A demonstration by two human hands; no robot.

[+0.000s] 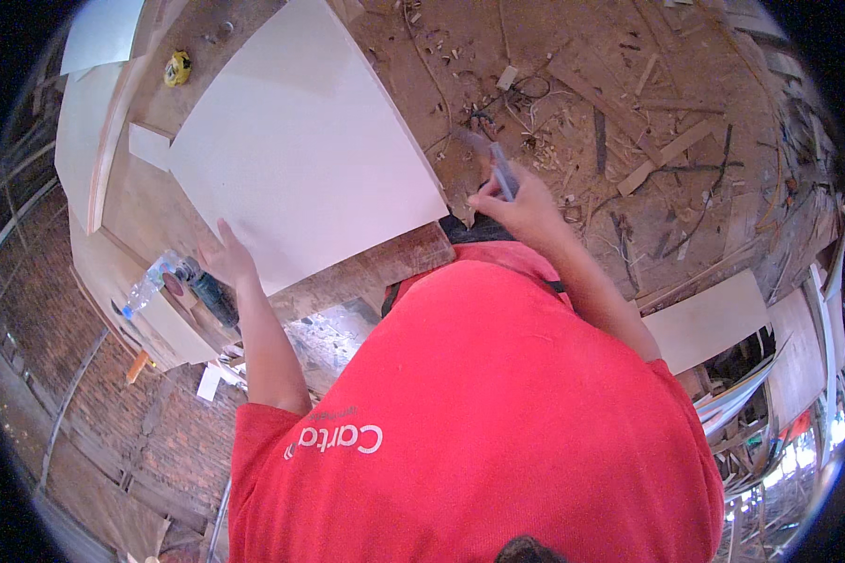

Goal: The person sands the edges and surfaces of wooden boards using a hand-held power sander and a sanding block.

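A large white panel (300, 141) lies on the wooden workbench in front of me. At its left near edge is my left hand (227, 258), fingers stretched out and apart, holding nothing; I cannot tell whether it touches the panel. My right hand (524, 202), just beyond the panel's right corner, is closed round a slim grey tool (504, 173) that points up and is partly smeared by motion. Whether it is a knife or a marker I cannot make out. Close to my left hand lie a clear plastic bottle (150, 283) with a blue cap and a dark green power tool (214, 298).
A yellow tape measure (176, 68) rests on the bench (150, 211) beyond the panel, with a small white offcut (148, 145) nearer. Cables, wood strips (681, 141) and scraps litter the brown floor on the right. A pale board (709, 322) leans among stacked sheets at the lower right.
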